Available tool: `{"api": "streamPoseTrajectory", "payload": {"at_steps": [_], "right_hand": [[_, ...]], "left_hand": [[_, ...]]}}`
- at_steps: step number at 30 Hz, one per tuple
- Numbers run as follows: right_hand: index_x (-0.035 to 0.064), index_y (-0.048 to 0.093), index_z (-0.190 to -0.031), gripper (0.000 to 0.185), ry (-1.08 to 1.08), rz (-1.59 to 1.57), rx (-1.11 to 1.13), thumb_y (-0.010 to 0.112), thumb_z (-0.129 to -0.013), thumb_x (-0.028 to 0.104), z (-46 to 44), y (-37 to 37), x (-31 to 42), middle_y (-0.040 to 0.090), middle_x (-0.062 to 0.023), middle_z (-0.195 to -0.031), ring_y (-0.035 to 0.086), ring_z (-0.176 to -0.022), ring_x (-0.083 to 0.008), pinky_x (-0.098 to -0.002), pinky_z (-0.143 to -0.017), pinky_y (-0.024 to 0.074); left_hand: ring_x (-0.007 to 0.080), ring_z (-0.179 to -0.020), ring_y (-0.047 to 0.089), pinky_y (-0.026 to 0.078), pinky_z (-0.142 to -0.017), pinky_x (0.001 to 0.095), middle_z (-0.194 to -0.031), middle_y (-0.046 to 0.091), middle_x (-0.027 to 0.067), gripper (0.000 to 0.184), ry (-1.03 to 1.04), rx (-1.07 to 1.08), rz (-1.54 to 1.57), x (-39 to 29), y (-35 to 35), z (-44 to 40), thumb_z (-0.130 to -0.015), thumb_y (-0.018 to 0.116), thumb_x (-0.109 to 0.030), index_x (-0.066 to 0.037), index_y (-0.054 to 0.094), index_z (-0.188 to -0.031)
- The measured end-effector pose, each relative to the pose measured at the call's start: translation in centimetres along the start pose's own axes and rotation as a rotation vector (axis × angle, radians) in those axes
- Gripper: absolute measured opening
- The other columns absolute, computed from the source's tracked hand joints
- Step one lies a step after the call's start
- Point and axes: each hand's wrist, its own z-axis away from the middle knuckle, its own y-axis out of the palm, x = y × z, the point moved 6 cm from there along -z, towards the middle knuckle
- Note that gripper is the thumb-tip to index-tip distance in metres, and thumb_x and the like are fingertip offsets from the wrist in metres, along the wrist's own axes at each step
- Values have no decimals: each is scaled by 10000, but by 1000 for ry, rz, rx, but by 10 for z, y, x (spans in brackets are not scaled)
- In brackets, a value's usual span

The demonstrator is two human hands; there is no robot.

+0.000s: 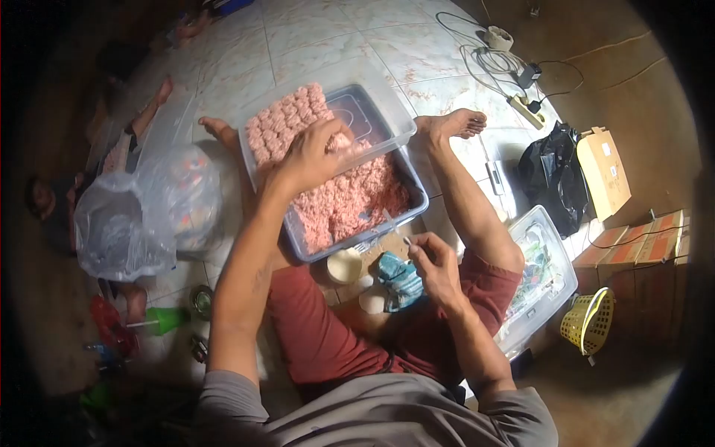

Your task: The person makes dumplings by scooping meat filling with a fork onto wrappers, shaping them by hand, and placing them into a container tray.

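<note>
A clear plastic tub point(398, 123) rests across a blue-grey tub point(421, 211) between my legs. Rows of small pink, crumbly clumps point(287, 123) fill the clear tub's left part. Over its middle hangs my left hand point(316, 153), fingers bent together around what looks like a pink clump; the fingertips are partly hidden. Loose pink, mince-like stuff point(357, 197) lies in the lower tub. To the lower right, my right hand point(438, 268) is closed in a pinch on a small, shiny thing too small to name. Beneath it are a blue cloth point(402, 279) and a cream cup point(344, 266).
Plastic bags point(123, 223) stand at left near another person's leg. A clear box point(536, 276) is beside my right knee, with a yellow basket point(588, 320), a black bag point(555, 179) and cardboard boxes point(633, 246) further right. Cables and a power strip point(526, 112) lie behind.
</note>
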Motion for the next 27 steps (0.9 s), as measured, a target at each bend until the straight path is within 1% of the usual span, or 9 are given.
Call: {"api": "streamPoseTrajectory", "payload": {"at_steps": [5,7,9,10,13,22,23,25,27], "right_hand": [[-37,673,-1049,173,15,1,-39,614,-998,117,1,-14,7,671,-60,-876,606,-840,-110,-295,-782,501],[-40,676,-1045,167,-35,58,-72,616,-990,106,0,-23,4,681,-96,-895,619,-853,-136,-310,-789,504],[-41,677,-1045,163,-59,72,-97,618,-984,99,0,-30,4,681,-113,-906,627,-863,-156,-316,-796,503],[-41,678,-1046,160,-92,95,-112,619,-979,91,0,-33,5,681,-131,-918,635,-873,-176,-322,-803,503],[-39,682,-1048,156,-114,90,-114,621,-971,81,3,-35,5,681,-153,-941,647,-879,-220,-335,-809,502],[-35,684,-1040,157,-117,105,-47,615,-951,74,-1,-23,-7,671,-181,-943,655,-863,-280,-359,-805,507],[-35,684,-1040,157,-128,113,-44,615,-951,74,-1,-21,-11,671,-181,-943,655,-863,-280,-359,-805,507],[-39,680,-1020,165,-138,66,-80,619,-957,100,-2,-21,-15,672,-177,-922,650,-837,-268,-359,-772,507],[-38,680,-1019,170,-78,81,-118,623,-957,110,1,-24,-15,674,-174,-908,650,-821,-263,-359,-756,508]], "left_hand": [[297,-942,680,521,-868,396,-1061,694,161,309,-12,297,-110,22,52,-102,-912,741,-293,-44,655,-1073],[305,-943,693,527,-868,428,-1048,716,171,327,203,304,-218,18,72,-121,-943,703,-341,-54,680,-1099],[337,-950,695,527,-876,438,-1011,731,189,437,-99,469,-255,39,98,-128,-997,604,-450,-47,700,-1132],[380,-971,685,517,-880,462,-978,727,234,657,-16,506,-287,37,108,-128,-1024,446,-610,-18,698,-1157],[428,-960,666,503,-885,486,-960,699,296,855,-60,505,-348,20,108,-116,-1011,335,-710,70,679,-1072],[448,-1125,631,455,-983,520,-1036,656,336,966,-70,525,-428,-3,104,-90,-981,252,-780,92,661,-1039],[448,-1125,631,455,-983,520,-1036,656,336,966,-68,512,-427,7,108,-87,-981,252,-780,92,661,-1039],[468,-988,674,518,-904,508,-925,688,312,688,328,-97,-457,-19,85,-78,-1037,418,-597,35,689,-1077],[430,-936,691,533,-859,491,-916,702,269,509,325,-273,-260,-36,53,-53,-1024,511,-471,5,682,-1079]]}}
